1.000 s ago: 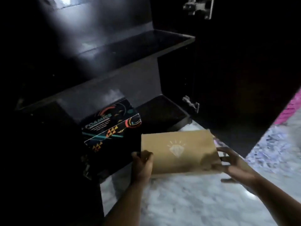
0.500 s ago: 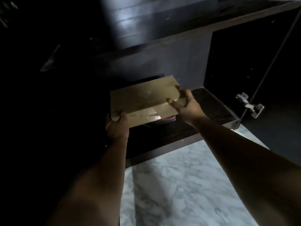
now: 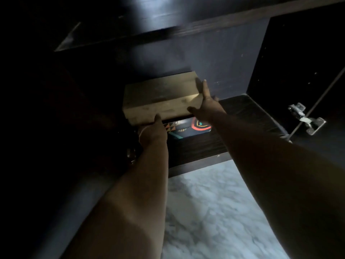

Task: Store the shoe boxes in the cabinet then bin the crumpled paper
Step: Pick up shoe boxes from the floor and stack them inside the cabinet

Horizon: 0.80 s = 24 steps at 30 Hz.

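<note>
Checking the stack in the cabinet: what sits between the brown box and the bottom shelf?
In the head view, a black patterned shoe box lies between the brown box and the bottom shelf.

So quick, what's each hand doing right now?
Left hand: grips the brown box at its near edge.
Right hand: open, fingers straight against the box's right end.

Dim light; white marble floor (image 3: 214, 212), metal hinge (image 3: 306, 118) at right.
</note>
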Tool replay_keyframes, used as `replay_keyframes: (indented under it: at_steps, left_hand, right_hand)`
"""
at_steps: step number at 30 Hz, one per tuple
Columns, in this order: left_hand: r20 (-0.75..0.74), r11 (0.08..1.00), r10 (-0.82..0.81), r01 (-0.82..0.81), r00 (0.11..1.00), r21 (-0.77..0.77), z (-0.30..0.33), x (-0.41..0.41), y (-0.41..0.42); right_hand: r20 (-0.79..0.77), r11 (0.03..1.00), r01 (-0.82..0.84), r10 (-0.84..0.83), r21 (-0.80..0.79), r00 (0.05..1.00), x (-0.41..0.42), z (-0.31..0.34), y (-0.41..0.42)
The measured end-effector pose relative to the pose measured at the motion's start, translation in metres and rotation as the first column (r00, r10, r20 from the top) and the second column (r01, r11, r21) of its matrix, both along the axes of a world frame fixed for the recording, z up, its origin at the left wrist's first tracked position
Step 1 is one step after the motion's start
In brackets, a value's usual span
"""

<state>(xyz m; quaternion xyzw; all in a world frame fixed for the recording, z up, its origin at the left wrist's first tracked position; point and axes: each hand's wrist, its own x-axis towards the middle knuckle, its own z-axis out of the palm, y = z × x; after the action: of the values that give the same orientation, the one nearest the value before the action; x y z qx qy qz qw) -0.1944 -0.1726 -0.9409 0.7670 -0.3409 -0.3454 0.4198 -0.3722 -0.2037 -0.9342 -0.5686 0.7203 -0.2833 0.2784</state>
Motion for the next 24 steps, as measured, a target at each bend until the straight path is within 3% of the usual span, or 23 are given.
replay_keyframes:
  at_steps: [3, 7, 9, 14, 19, 24]
  left_hand:
    - [0.117, 0.986, -0.164, 0.165, 0.98, -0.007, -0.019, -0.02, 0.03]
    - [0.15, 0.872, -0.478, 0.447, 0.866, 0.197, -0.049, -0.072, 0.07]
    - [0.124, 0.778, -0.617, 0.579, 0.777, 0.245, -0.059, -0.111, 0.101]
    - [0.023, 0.436, -0.892, 0.846, 0.452, 0.307, -0.064, -0.22, 0.201]
    - [-0.07, 0.155, -0.98, 0.936, 0.187, 0.317, -0.05, -0.317, 0.327]
    - [-0.122, -0.112, -0.989, 0.955, -0.081, 0.273, -0.041, -0.384, 0.453]
  right_hand:
    - [-0.015, 0.987, 0.153, -0.154, -0.046, 0.988, -0.015, -0.011, 0.046]
    - [-0.069, 0.96, 0.26, -0.254, 0.108, 0.965, -0.062, -0.055, 0.131]
    - [-0.093, 0.928, 0.328, -0.316, 0.175, 0.944, -0.091, -0.072, 0.187]
    - [-0.116, 0.785, 0.527, -0.52, 0.325, 0.846, -0.162, -0.087, 0.34]
    - [-0.171, 0.566, 0.751, -0.748, 0.34, 0.641, -0.23, -0.066, 0.506]
    - [-0.249, 0.235, 0.933, -0.919, 0.273, 0.305, -0.275, -0.04, 0.669]
